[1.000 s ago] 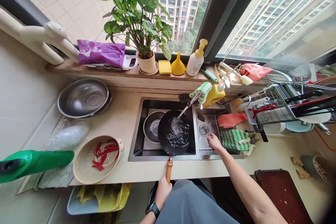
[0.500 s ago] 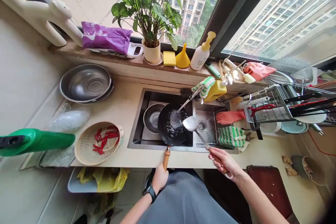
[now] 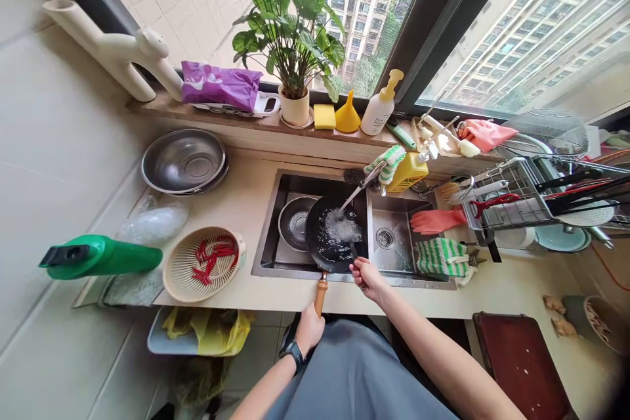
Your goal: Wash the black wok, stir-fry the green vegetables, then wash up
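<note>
My left hand is shut around the wooden handle of a black wok, which tilts in the left basin of a steel double sink. Water from the faucet runs into the wok and foams there. My right hand rests at the wok's near rim, closed on a metal ladle. Only a thin dark stem of the ladle shows inside the wok, and its bowl is hidden. A steel pot sits beside the wok.
A woven basket of red chillies and steel bowls stand left of the sink. A yellow bottle stands behind the right basin. A pink glove, a striped cloth and a knife rack lie to the right.
My right hand has moved left from beyond the right basin to the wok's rim, and the ladle has gone from view into the wok. The wok stays in my left hand.
</note>
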`<state>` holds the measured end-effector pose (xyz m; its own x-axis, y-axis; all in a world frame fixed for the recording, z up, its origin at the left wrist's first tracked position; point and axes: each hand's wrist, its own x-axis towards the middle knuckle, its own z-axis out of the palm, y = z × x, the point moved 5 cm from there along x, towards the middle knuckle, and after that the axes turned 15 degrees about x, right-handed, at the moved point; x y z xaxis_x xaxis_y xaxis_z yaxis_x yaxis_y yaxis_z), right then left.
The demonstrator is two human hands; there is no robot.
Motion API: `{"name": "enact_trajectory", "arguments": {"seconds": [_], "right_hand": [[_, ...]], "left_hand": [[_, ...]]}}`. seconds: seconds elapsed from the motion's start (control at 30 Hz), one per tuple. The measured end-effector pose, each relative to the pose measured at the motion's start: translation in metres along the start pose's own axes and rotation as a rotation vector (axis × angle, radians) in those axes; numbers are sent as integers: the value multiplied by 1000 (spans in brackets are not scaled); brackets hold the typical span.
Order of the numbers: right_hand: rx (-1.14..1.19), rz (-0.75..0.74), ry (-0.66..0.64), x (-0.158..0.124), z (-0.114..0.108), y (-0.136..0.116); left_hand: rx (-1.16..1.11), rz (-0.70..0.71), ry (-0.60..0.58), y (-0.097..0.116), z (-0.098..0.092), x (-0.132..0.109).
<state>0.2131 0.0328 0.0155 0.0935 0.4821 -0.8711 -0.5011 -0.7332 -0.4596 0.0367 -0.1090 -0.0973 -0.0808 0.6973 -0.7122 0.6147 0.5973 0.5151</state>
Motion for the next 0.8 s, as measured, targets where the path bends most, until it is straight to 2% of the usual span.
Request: {"name": "enact_trajectory", "arguments": {"seconds": [0.23, 0.4, 0.53, 0.63, 0.7, 0.8], "right_hand": [[-101, -126, -148, 11, 42, -11], [-439, -277, -314, 2, 47, -7], [-763, -452, -454, -15, 31, 1], [-1008, -627, -544, -30, 8, -1], [-1178, -673, -554, -37, -13, -3], [-1366, -637, -480, -40, -49, -7]], "left_hand": [[49, -4, -26, 4, -2, -2], [-1, 2, -34, 4, -1, -2], [16, -35, -22, 3, 0, -2], [57, -51, -26, 3, 0, -2], [75, -45, -19, 4, -1, -2], [68, -34, -4, 2, -1, -2]]}}
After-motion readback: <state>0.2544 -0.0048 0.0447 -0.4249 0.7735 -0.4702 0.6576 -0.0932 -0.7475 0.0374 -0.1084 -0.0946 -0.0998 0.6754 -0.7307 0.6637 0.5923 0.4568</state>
